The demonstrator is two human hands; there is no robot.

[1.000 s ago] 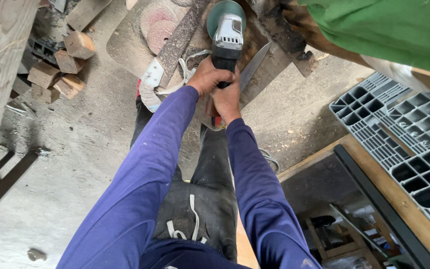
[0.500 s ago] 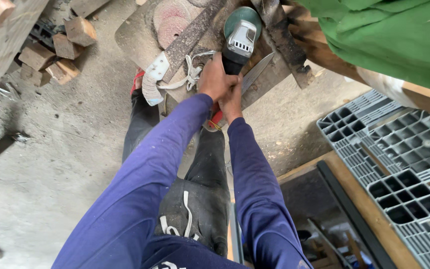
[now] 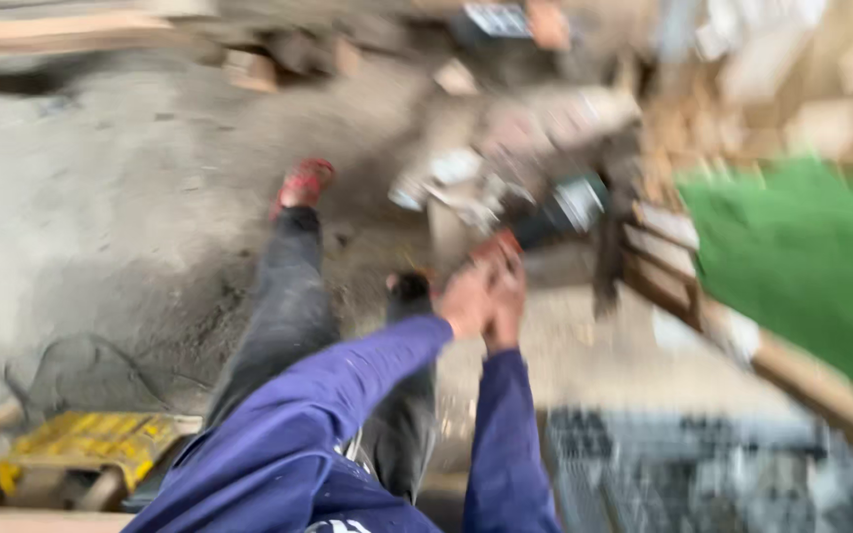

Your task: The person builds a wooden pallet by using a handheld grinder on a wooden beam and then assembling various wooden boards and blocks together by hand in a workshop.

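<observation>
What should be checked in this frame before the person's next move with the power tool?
1. Both hands on the tool: ok. The left hand and right hand are together on the rear handle of the green and black power tool.
2. Grip of the fingers: cannot tell; motion blur hides them.
3. Working end of the tool and what it touches: cannot tell; the cluttered pile around it is smeared.
4. Footing: ok. The red shoe is on the bare concrete floor.
5. Space on the right: not ok. The green sheet and wooden boards lie close beside the tool.
</observation>
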